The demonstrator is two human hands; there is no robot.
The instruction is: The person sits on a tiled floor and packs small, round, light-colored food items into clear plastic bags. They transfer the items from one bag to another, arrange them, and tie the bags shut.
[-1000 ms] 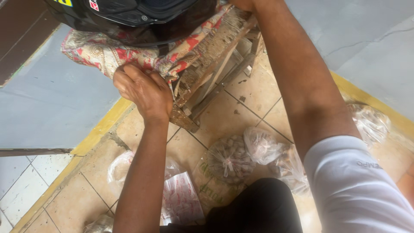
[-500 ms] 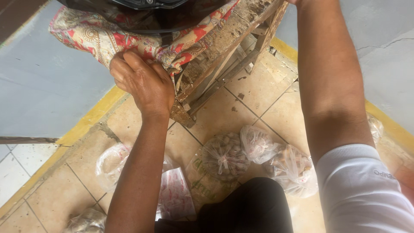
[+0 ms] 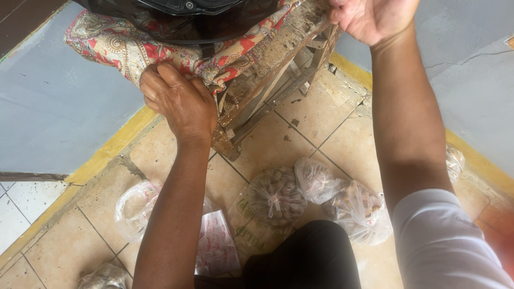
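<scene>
Head view, looking down. My left hand [image 3: 179, 104] gripped the lower edge of the red paisley cloth [image 3: 123, 45] at about 10 o'clock, its fingers [image 3: 160, 80] curled and pressed together, bunching the fabric against the worn wooden stool [image 3: 267, 80] it covered. My right hand [image 3: 375, 18] was closed around the stool's far corner at 1 o'clock; whether those fingers pinched cloth as well as wood could not be told, since they curled out of sight. A glossy black helmet [image 3: 182, 16] sat on the cloth at 12 o'clock, cut off by the upper edge of the view.

On the tiled floor [image 3: 300, 144] lay several tied clear plastic bags: one of small rounded pieces [image 3: 276, 195] at 6 o'clock, two more [image 3: 353, 206] just beside it toward 5 o'clock, a nearly empty one [image 3: 134, 208] at 8 o'clock, and a flat printed packet [image 3: 217, 246] partly under my left forearm.

Risk, as judged: the helmet rested on the same cloth I held, so a sharp pull would likely drag it toward the edge and drop it onto the tiles or the bags below. The stool's frame looked split and flaking near my left hand; force there might splinter it or tip the stool.
</scene>
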